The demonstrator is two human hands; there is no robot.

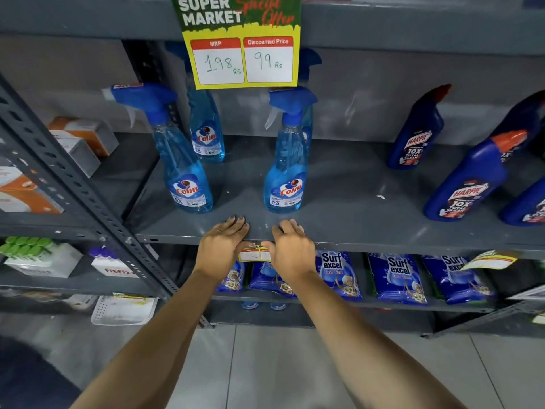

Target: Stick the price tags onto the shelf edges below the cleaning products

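A small yellow and red price tag (255, 252) lies against the front edge of the grey shelf (368, 242), below two blue Colin spray bottles (284, 172). My left hand (221, 247) covers the tag's left end, its fingers resting on top of the shelf. My right hand (290, 250) covers the tag's right end, thumb on the tag and fingers curled over the edge. Both hands press the tag to the edge. A larger "Super Market" price tag (240, 44) hangs from the shelf edge above, reading 198 and 99.
Blue Harpic bottles (463, 181) stand at the right of the shelf. Surf Excel packs (396, 277) fill the shelf below, where another tag (488, 259) hangs tilted. A perforated grey upright (79, 199) runs diagonally at the left, with boxes (85, 137) behind it. Tiled floor lies below.
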